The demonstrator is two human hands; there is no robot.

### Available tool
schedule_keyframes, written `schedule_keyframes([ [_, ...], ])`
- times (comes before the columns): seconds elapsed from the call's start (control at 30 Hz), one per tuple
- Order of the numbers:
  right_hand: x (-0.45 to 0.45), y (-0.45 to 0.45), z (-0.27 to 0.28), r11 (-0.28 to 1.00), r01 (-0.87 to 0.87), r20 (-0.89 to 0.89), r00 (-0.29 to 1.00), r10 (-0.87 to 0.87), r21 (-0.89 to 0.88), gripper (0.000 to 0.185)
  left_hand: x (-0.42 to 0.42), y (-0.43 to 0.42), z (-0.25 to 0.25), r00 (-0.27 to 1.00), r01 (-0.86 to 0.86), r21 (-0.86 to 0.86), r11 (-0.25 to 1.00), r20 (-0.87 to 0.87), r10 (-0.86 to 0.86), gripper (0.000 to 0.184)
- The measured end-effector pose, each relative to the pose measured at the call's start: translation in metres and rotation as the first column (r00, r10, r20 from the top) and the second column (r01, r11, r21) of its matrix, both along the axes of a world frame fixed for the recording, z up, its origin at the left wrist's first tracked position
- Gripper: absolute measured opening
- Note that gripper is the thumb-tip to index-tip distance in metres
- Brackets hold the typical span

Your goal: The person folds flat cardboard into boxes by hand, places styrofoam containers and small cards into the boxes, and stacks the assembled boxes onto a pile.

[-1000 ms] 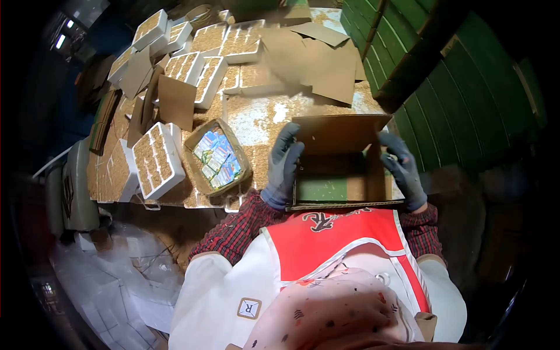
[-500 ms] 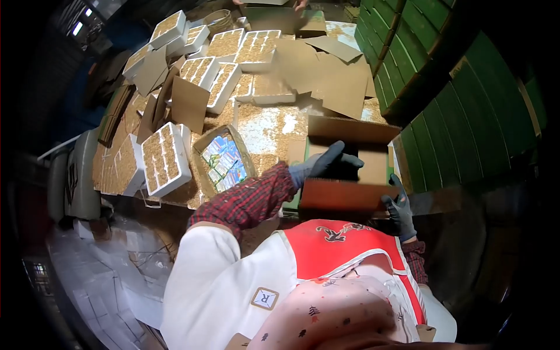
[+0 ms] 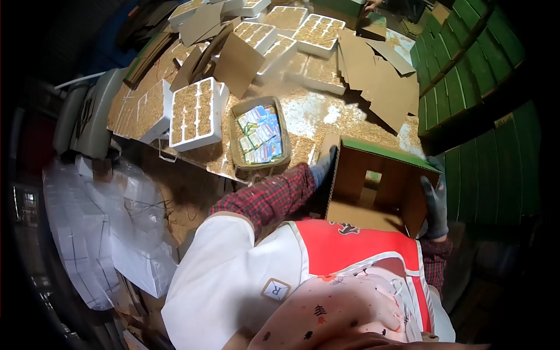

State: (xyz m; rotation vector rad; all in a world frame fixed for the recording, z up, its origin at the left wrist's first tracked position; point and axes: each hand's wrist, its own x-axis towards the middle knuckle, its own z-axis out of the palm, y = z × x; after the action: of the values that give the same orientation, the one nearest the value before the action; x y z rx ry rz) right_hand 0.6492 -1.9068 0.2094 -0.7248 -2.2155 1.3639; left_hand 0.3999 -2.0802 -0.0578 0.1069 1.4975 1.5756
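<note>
A cardboard box point(image 3: 347, 184), green outside and brown inside, is tilted with its open side facing me, close to my lap. At its left side is my gloved left hand point(image 3: 322, 169), its fingers partly hidden behind the box edge. My gloved right hand point(image 3: 435, 204) grips the right side, the fingers lying along the outer wall. Just left of the box, a shallow open carton point(image 3: 256, 167) holds several blue, white and green packets point(image 3: 259, 135) on the table.
White foam trays point(image 3: 195, 114) of tan granular material cover much of the table. Loose cardboard sheets point(image 3: 379, 81) lie at its far right. Green boxes point(image 3: 466, 64) are stacked on the right. Plastic-wrapped white packs point(image 3: 105, 233) stand lower left. Another person's hand point(image 3: 371, 5) shows at the top.
The box has tipped so its opening faces me. My left hand has moved from over the opening to the left side; my right hand stays at the right side. The view has shifted.
</note>
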Motion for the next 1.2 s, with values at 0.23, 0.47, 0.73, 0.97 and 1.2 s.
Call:
schedule_keyframes([
  [0.23,-0.011,0.037,-0.136,0.998,0.062,0.246,0.967,-0.063,0.014,0.039,-0.002,-0.194,0.033,0.769,-0.498,0.117,0.86,0.517,0.375,0.069],
  [0.47,-0.014,0.035,-0.125,0.993,0.104,0.343,0.932,-0.114,0.047,0.042,-0.1,-0.192,0.054,0.867,-0.392,0.046,0.919,-0.316,0.386,0.044],
  [0.73,-0.009,0.024,-0.116,0.988,0.036,0.354,0.931,-0.088,0.152,0.038,-0.286,-0.036,0.093,0.621,0.395,-0.541,0.743,-0.438,-0.65,0.04],
  [0.97,0.005,0.041,-0.14,0.992,-0.077,0.429,0.903,0.026,0.103,0.039,-0.14,-0.113,0.127,0.571,-0.336,0.133,0.932,-0.758,0.314,0.042],
  [1.2,-0.009,0.033,-0.123,0.999,0.035,0.296,0.955,-0.03,-0.011,0.033,0.045,-0.227,0.018,0.978,-0.196,-0.092,0.976,-0.095,0.187,0.032],
])
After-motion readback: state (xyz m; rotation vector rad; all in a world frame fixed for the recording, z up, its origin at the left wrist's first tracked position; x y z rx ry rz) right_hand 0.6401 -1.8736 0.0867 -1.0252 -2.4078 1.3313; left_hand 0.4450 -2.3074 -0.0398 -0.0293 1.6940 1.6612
